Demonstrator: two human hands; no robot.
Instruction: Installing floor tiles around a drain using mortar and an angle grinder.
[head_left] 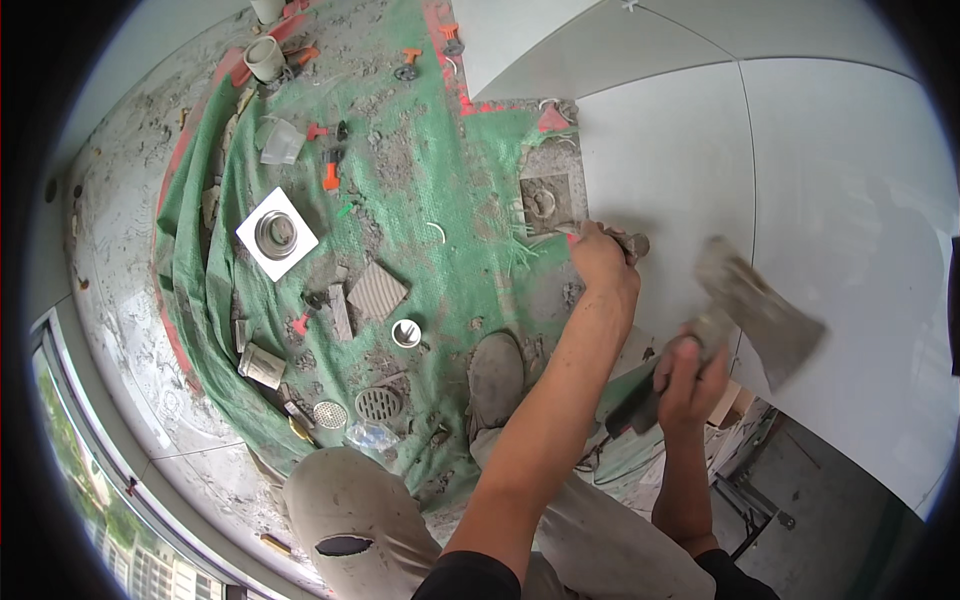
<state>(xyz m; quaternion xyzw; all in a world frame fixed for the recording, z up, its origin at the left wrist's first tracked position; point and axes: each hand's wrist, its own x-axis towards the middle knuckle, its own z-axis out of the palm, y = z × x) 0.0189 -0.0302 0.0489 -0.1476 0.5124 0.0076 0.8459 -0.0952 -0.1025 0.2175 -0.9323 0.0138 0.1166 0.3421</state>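
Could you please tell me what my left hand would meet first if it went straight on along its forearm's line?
Your left hand would most likely meet the large pale tile ahead, though this single view leaves the depth between them unclear.

No lettering, number or sign can be read here.

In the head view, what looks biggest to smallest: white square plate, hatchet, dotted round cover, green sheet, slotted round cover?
1. Green sheet
2. Hatchet, probably enlarged by nearness
3. White square plate
4. Slotted round cover
5. Dotted round cover
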